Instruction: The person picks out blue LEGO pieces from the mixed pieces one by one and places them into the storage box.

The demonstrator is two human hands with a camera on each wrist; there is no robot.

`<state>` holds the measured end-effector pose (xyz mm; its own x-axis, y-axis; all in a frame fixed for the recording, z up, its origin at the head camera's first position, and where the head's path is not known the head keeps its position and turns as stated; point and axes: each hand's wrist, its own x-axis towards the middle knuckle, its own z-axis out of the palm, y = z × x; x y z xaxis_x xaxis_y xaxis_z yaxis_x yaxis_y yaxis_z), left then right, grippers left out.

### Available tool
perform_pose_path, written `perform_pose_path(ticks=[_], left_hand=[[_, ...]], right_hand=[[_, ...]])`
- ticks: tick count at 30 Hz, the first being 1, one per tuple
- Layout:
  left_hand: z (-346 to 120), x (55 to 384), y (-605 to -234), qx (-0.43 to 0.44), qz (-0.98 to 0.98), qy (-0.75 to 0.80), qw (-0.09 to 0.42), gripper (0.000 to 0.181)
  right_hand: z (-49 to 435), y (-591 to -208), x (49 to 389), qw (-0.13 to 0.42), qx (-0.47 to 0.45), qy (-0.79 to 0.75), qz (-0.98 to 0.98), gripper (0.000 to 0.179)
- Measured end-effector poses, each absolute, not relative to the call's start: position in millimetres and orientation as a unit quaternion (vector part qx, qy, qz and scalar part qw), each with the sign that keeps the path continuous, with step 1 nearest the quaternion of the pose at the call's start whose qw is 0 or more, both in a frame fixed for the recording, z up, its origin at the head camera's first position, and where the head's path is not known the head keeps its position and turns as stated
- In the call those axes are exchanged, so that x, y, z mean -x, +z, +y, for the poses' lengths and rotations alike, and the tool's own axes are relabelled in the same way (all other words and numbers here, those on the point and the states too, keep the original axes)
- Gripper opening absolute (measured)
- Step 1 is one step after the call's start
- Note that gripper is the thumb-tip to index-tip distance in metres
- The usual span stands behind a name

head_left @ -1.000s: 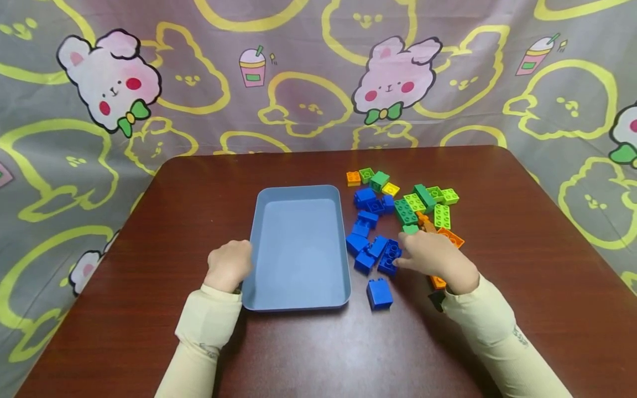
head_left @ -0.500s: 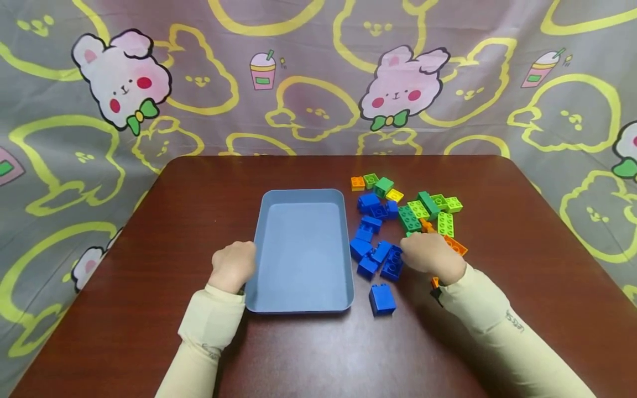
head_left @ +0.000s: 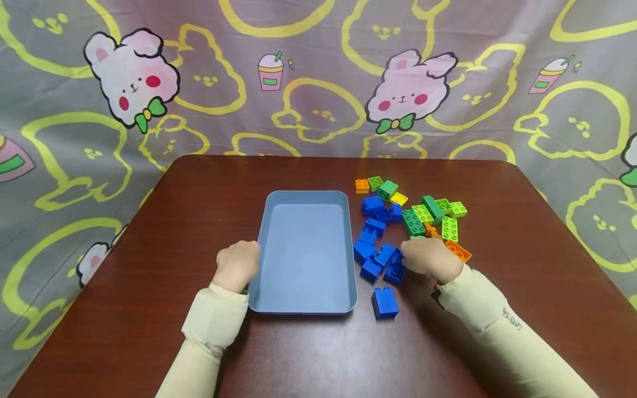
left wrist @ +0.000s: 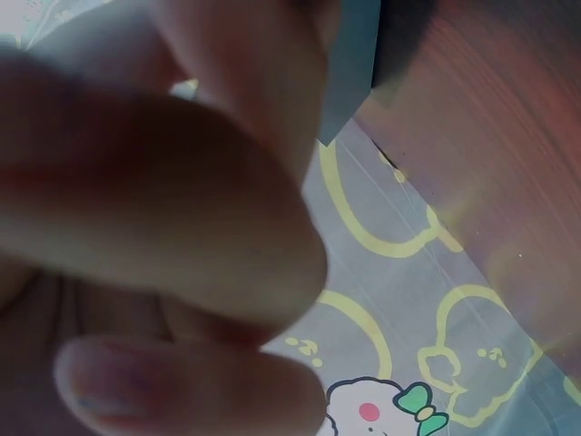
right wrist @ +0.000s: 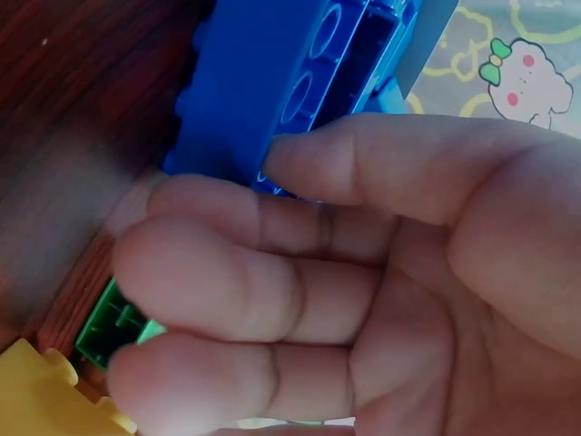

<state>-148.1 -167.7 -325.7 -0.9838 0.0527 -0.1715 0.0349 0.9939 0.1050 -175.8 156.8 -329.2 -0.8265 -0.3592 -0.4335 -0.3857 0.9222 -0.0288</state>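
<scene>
My left hand (head_left: 239, 265) holds the left rim of the blue-grey tray (head_left: 303, 309), fingers curled at its edge. In the left wrist view the bent fingers (left wrist: 227, 218) cover most of the tray's wall (left wrist: 354, 73). My right hand (head_left: 430, 258) is over the right side of the bricks, beside a dark blue building brick (head_left: 395, 268) lying underside up. The right wrist view has the thumb tip right at a blue brick (right wrist: 245, 82), with the other fingers loosely bent and the palm bare.
Several blue bricks (head_left: 373, 232) lie right of the tray, with one blue brick (head_left: 385, 303) nearer the front. Green bricks (head_left: 414, 222), orange bricks (head_left: 458, 251) and a yellow brick (head_left: 398, 199) spread behind and beside the right hand. A patterned curtain (head_left: 318, 83) hangs behind the table (head_left: 209, 221).
The right hand's thumb, stretched out toward the blue brick a second ago, is drawn in now. The left hand stays at the tray; the whole view has shifted slightly.
</scene>
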Motion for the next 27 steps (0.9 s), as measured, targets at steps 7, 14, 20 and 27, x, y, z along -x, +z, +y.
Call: perform_pose_path(ticks=[7,14,20,27], left_hand=[[-165.3,148.9,-324.4,-0.026,0.995,0.046,0.086,0.022],[-165.0,149.5,-323.8,-0.020,0.994,0.043,0.096,0.022],[-166.2,148.9,-324.9,-0.021,0.994,0.043,0.094,0.021],[-166.9,149.1,-325.7,-0.015,0.994,0.041,0.100,0.022]], right_hand=[[157.6,-331.6,176.4,0.226,0.174,0.010,0.958,0.021],[155.2,-333.1,175.5,0.193,0.122,-0.014,0.974,0.019],[152.8,-332.6,177.7,0.188,0.081,-0.006,0.979,0.025],[152.5,-334.2,176.9,0.168,0.083,0.002,0.982,0.028]])
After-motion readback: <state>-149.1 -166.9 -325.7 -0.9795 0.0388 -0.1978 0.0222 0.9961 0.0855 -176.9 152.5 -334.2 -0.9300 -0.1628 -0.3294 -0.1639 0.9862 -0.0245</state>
